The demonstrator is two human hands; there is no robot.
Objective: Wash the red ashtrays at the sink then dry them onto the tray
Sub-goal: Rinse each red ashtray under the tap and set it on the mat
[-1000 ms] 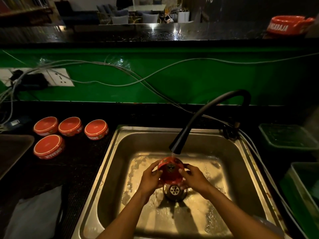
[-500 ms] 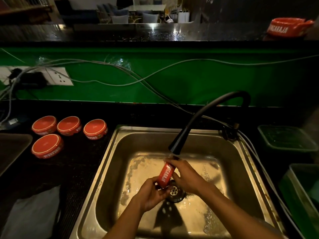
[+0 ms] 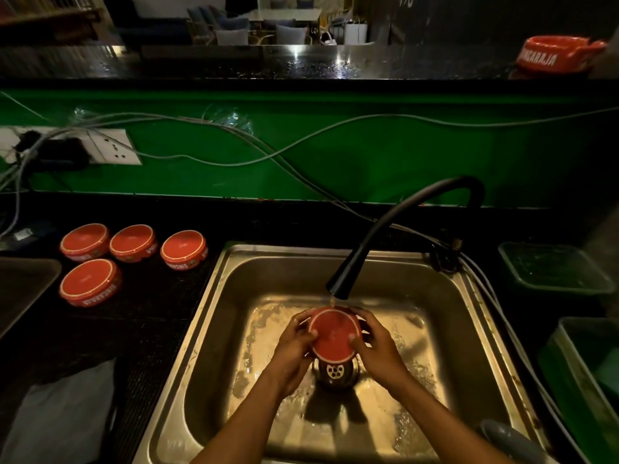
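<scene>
Both your hands are over the steel sink [image 3: 214,316], gripping one red ashtray [image 3: 334,333] between them; your left hand [image 3: 294,346] curls on its left rim, thumb lying on the flat red face, and your right hand [image 3: 376,349] curls on the right rim, thumb tip also on the face. Ashtray tilted, flat side toward you, its far edge just beyond your fingertips and right under the black faucet [image 3: 338,289] spout, where a thin stream of water lands. Drain [image 3: 335,371] sits directly below your thumbs, partly hidden by the ashtray. Well out to the left of your left fingers, on the dark counter [image 3: 150,329], four more red ashtrays [image 3: 90,286] rest apart from one another. Further left still, the corner of a dark tray [image 3: 23,286]. Grey cloth [image 3: 63,416] lies on the counter near your left forearm. One more red ashtray on the upper ledge [image 3: 559,58], far beyond your right fingers
</scene>
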